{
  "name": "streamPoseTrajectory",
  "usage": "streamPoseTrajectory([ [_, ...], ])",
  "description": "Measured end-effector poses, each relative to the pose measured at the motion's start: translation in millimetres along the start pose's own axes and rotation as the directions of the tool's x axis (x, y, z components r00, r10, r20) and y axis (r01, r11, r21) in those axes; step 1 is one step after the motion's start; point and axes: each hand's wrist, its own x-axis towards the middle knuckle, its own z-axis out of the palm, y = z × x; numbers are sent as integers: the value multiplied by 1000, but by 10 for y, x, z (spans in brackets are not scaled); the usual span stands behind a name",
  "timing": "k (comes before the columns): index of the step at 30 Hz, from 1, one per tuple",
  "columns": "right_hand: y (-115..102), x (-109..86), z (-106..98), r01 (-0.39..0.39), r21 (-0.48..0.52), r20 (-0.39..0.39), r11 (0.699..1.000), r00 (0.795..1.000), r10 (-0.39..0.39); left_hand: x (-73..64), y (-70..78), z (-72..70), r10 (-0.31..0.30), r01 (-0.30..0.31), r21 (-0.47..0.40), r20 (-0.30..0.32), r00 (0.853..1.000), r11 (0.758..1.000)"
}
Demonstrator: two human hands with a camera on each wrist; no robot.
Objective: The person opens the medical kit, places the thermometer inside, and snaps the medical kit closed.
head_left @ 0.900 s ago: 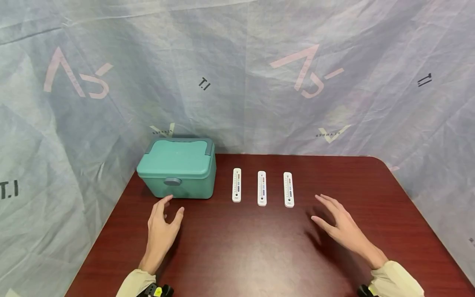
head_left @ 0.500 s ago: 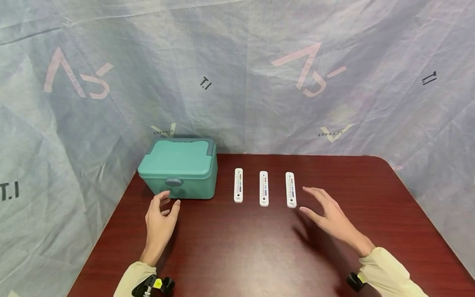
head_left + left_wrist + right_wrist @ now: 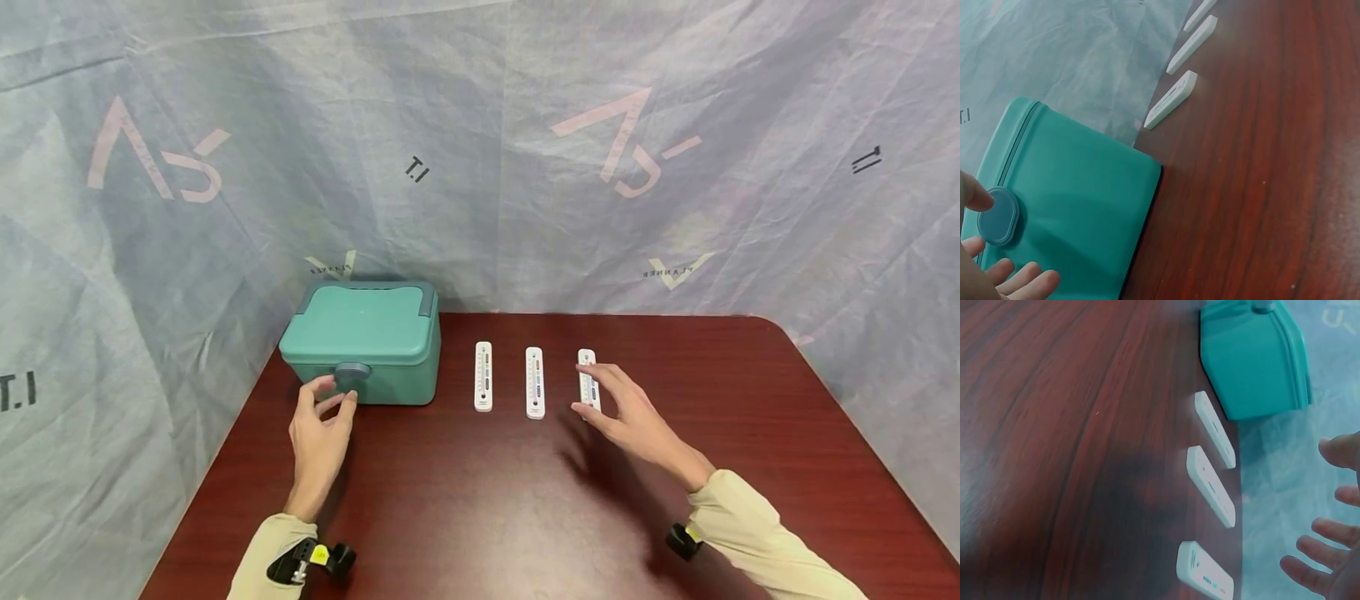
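A teal lidded box [image 3: 363,321] stands closed at the table's left back, with a grey-blue latch [image 3: 352,372] on its front. My left hand [image 3: 318,442] is right at that latch, fingers loosely bent and holding nothing; whether a fingertip touches it I cannot tell. Three white thermometers lie in a row to the box's right: a left one [image 3: 483,377], a middle one [image 3: 535,383] and a right one [image 3: 587,357]. Over the right thermometer hovers my right hand [image 3: 637,421], its thumb and fingers spread apart and partly hiding it. The right wrist view shows this hand's spread fingers [image 3: 1319,553].
Dark red wood tabletop [image 3: 480,500] extends under everything, with a rounded corner at the back right. A grey printed cloth [image 3: 480,167] hangs behind and along both sides. Each sleeve carries a wrist camera [image 3: 684,542].
My right hand has moved left, from beside the right thermometer to above it. My left hand has shifted slightly forward to the box's latch. Box and thermometers stay in place.
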Motion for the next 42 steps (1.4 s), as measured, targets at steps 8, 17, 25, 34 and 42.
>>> streamPoseTrajectory([
  [8, -117, 223, 105, 23, 33, 12, 999, 1000, -23, 66, 41, 20, -47, 47, -18, 5, 999, 999],
  [17, -250, 434, 278, 37, 76, 55, 996, 998, -41, 112, 56, 23, -36, 34, -35, -31, 999, 999],
  [25, -324, 555, 394, 58, 119, 63, 991, 996, -66, 144, 89, 22, -29, 26, -51, -58, 998, 998],
  [34, -409, 755, 525, 77, 141, 85, 987, 992, -90, 143, 111, 51, -23, 19, -48, -85, 996, 999],
  [42, -523, 940, 627, 66, 119, 130, 991, 988, -82, 161, 193, 132, -38, 33, -52, -108, 993, 998],
])
